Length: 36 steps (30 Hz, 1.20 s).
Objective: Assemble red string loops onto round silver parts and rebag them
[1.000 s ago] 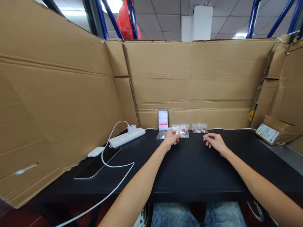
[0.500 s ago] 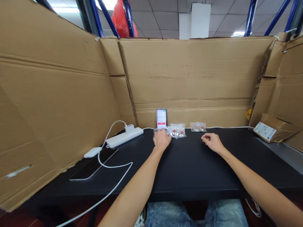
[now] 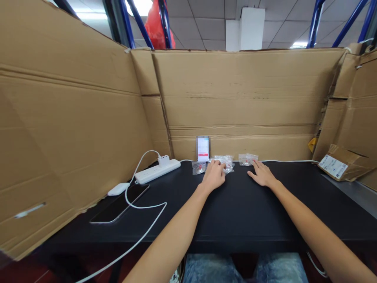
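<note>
1. Bottom centre: legs in blue denim (image 3: 210,269), below the edge of a black table (image 3: 235,216).
2. Lower left: a dark phone (image 3: 118,207) lies flat, a white cable (image 3: 147,232) looping over its upper part.
3. Centre: the left hand (image 3: 214,177), palm down, fingers bent over a cluster of clear plastic bags (image 3: 229,163); whether it grips one, I cannot tell.
4. Right of centre: the right hand (image 3: 262,174), open and palm down, thumb spread, fingertips at the edge of a smaller group of bags (image 3: 245,158) with red bits inside.
5. Just left of the left hand: another clear bag (image 3: 198,168), in front of an upright phone (image 3: 203,147).
6. Left of centre: a white power strip (image 3: 159,172).
7. Behind: a cardboard wall (image 3: 241,94); upper left of centre, a red bag (image 3: 154,27).
</note>
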### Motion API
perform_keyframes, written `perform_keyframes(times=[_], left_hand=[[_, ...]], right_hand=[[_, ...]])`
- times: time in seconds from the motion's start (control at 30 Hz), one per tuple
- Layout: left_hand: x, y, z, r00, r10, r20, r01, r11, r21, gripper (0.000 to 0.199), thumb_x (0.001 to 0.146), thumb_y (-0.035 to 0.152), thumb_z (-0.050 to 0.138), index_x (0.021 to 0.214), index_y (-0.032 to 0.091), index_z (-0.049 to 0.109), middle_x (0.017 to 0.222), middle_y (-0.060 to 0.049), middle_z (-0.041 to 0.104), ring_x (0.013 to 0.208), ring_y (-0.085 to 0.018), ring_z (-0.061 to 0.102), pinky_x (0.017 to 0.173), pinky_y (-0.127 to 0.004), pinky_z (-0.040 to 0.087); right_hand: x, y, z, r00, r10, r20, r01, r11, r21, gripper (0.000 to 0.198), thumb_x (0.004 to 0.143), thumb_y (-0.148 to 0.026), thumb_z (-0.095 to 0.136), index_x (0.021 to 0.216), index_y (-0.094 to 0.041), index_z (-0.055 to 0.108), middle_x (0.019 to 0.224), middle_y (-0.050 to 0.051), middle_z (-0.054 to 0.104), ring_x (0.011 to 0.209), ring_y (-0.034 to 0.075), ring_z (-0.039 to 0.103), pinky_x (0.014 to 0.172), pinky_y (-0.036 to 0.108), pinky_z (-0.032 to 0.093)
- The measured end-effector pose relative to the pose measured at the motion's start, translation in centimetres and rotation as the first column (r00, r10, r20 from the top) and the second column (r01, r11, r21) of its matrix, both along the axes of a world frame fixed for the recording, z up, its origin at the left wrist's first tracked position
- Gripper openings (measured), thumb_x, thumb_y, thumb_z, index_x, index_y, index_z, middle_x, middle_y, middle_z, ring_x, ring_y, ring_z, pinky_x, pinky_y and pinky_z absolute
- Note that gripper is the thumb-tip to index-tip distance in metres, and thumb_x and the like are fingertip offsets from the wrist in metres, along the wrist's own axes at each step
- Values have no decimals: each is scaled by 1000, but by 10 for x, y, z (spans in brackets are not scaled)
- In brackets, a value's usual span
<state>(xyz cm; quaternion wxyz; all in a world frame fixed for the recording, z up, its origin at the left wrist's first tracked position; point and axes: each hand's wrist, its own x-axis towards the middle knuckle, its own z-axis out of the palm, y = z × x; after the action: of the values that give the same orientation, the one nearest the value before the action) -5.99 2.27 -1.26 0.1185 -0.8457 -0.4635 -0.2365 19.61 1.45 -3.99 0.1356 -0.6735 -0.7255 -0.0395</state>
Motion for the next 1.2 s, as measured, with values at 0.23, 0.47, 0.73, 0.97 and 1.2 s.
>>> perform_keyframes(times=[0.23, 0.47, 0.73, 0.97, 1.2], left_hand=[[3, -5, -1, 990, 88, -108, -93, 995, -41, 25, 85, 25, 51, 104, 17, 64, 106, -15, 56, 106, -31, 46, 87, -41, 39], [1, -3, -3, 958, 270, -99, -269, 963, 16, 28, 88, 27, 49, 104, 12, 66, 108, -18, 57, 107, -33, 45, 87, -43, 37], [3, -3, -4, 947, 314, -64, -313, 950, 20, 37, 90, 36, 45, 100, 9, 68, 108, -19, 58, 107, -34, 45, 90, -44, 35], [5, -11, 0, 953, 297, -54, -297, 955, 2, 42, 87, 41, 48, 106, 7, 65, 112, -22, 55, 109, -37, 44, 91, -46, 34], [16, -20, 4, 995, 65, 74, -67, 997, 24, 34, 89, 36, 46, 106, 12, 64, 104, -17, 59, 105, -33, 47, 91, -43, 37]], right_hand=[[2, 0, -2, 1000, 21, 17, -22, 999, 47, 55, 93, -46, 35, 135, -11, 46, 142, 19, 44, 125, 31, 43, 99, 42, 34], [-2, -10, 4, 997, -48, 59, 36, 982, 185, 36, 90, -35, 44, 111, -11, 62, 116, 19, 56, 113, 30, 47, 94, 38, 36], [3, -10, 2, 992, -122, -29, 125, 982, 140, 29, 89, -34, 49, 108, -13, 57, 111, 17, 58, 100, 27, 55, 80, 34, 40], [8, -6, 0, 993, -62, -98, 83, 971, 226, 29, 91, -38, 45, 101, -15, 60, 97, 13, 64, 90, 25, 57, 73, 31, 38], [8, -6, 0, 971, 128, -200, -75, 965, 253, 19, 85, -28, 51, 77, -18, 66, 81, 7, 67, 79, 18, 59, 72, 27, 40]])
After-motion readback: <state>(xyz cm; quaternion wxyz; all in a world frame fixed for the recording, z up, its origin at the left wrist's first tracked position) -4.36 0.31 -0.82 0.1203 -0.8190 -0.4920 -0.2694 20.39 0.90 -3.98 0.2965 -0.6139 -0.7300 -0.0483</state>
